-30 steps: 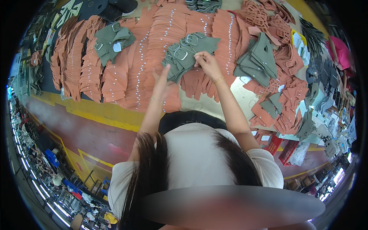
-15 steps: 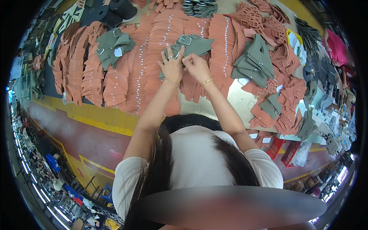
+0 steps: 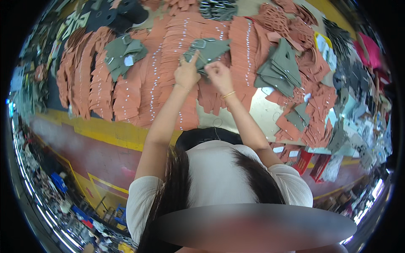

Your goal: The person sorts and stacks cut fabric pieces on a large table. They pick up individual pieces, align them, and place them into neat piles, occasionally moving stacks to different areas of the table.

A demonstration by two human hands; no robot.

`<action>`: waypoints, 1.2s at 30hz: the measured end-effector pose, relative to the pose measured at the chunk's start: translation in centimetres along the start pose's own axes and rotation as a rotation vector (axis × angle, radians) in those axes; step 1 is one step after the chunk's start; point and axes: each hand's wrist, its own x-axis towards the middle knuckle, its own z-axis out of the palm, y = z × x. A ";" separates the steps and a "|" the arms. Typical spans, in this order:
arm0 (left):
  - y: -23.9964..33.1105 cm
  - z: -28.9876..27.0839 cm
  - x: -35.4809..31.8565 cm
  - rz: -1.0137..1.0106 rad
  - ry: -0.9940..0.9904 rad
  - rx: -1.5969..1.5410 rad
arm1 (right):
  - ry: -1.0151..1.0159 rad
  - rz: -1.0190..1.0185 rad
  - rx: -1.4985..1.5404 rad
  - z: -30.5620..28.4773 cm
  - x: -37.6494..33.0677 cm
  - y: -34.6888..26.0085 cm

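A bundle of dark green flat pieces with a metal buckle [image 3: 214, 49] lies over rows of orange pieces, in front of both hands. My left hand [image 3: 187, 76] holds its near left side, index finger stretched over it and the other fingers partly curled. My right hand [image 3: 219, 76] is closed in a pinch just right of it, slightly blurred. A thin, light strand [image 3: 202, 58] runs from the pinch towards my left index finger; whether it is a rubber band or thread I cannot make out. The underside of the bundle is hidden.
Overlapping rows of orange pieces [image 3: 145, 90] cover much of the table. Another green buckled bundle [image 3: 125, 55] lies left, a green stack [image 3: 278, 67] right. Dark cylinders [image 3: 126, 14] stand at the back left. Red crates [image 3: 319, 168] sit below the table's right side.
My left fingers have drawn closer together from a wider spread. The right hand has shifted slightly right and down, drawing the strand out. The green bundle has moved slightly left.
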 end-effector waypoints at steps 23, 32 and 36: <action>3.7 2.6 -3.1 0.175 0.192 -0.008 | 0.220 -0.561 -0.892 -4.2 1.4 -5.5; 5.4 4.8 -6.3 0.240 0.194 0.147 | 0.098 -0.318 -0.832 -16.0 3.3 -6.9; 5.6 4.6 -5.8 0.178 0.170 0.112 | 0.182 -0.231 -0.814 -24.9 7.3 -5.0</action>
